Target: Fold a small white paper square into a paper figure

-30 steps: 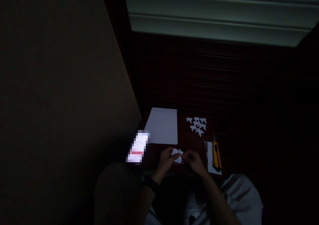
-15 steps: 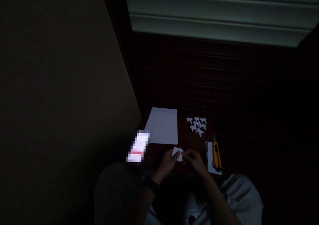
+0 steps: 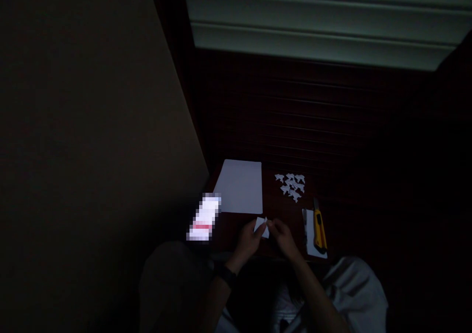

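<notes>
Between my hands is a small folded piece of white paper (image 3: 260,223), held just above the near part of the dark table. My left hand (image 3: 249,237) pinches it from the left, thumb on top. On the other side my right hand (image 3: 280,233) has its fingertips closed on the paper's right edge, where a small point sticks up. The fingers cover part of the folds. Farther back on the right lies a group of several small folded white paper figures (image 3: 290,183).
A white sheet (image 3: 241,188) lies at the table's back left, with a lit, blurred-out screen (image 3: 204,217) beside it. At the right edge a yellow utility knife (image 3: 320,229) rests on a white paper piece (image 3: 310,234). A wall (image 3: 110,126) rises on the left.
My right hand has shifted slightly left, and its fingers now close on the paper's right edge. The left hand keeps its hold; the table items stay in place.
</notes>
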`<action>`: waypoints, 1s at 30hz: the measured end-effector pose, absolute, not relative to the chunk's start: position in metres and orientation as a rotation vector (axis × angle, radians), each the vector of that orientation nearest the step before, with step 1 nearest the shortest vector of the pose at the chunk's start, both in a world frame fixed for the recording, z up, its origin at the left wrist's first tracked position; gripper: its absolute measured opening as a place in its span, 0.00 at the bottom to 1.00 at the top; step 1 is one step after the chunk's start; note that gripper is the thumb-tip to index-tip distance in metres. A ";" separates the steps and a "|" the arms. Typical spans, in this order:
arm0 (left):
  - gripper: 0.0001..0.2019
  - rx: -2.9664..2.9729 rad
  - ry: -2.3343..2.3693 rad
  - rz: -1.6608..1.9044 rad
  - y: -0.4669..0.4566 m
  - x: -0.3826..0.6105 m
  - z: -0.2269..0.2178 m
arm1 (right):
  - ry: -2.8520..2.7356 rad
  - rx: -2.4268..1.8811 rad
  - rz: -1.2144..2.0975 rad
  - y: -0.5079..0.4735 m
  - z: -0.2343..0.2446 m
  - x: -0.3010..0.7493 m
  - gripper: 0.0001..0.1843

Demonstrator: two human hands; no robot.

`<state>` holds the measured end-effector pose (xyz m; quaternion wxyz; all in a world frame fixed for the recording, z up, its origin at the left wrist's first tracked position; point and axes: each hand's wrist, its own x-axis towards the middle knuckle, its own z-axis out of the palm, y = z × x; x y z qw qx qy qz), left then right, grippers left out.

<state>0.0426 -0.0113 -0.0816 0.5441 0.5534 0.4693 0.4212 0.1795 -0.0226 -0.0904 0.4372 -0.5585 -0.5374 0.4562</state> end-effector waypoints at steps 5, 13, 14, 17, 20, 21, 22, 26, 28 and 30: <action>0.16 1.314 1.142 0.969 -0.011 0.041 -0.085 | -1.323 -1.388 1.037 -0.023 -0.095 0.177 0.17; 0.18 1.352 1.078 1.002 -0.012 0.047 -0.090 | -1.404 -1.439 0.917 -0.024 -0.103 0.179 0.18; 0.18 1.344 1.073 1.006 -0.012 0.047 -0.089 | -1.396 -1.441 0.919 -0.024 -0.105 0.179 0.19; 0.18 1.323 1.068 1.016 -0.011 0.046 -0.089 | -1.316 -1.426 1.011 -0.023 -0.106 0.179 0.21; 0.20 1.282 1.055 0.941 -0.009 0.043 -0.091 | -1.236 -1.400 1.110 -0.023 -0.104 0.179 0.23; 0.20 1.268 1.062 0.907 -0.008 0.042 -0.092 | -1.222 -1.393 1.123 -0.023 -0.102 0.179 0.23; 0.21 1.257 1.077 0.879 -0.008 0.041 -0.093 | -1.211 -1.389 1.126 -0.023 -0.101 0.179 0.23; 0.21 1.253 1.162 0.890 -0.008 0.040 -0.098 | -1.191 -1.381 1.139 -0.024 -0.099 0.177 0.23; 0.21 1.253 1.179 0.903 -0.009 0.041 -0.100 | -1.195 -1.369 1.146 -0.024 -0.100 0.177 0.21; 0.20 1.253 1.174 0.904 -0.010 0.042 -0.100 | -1.215 -1.350 1.165 -0.024 -0.103 0.178 0.19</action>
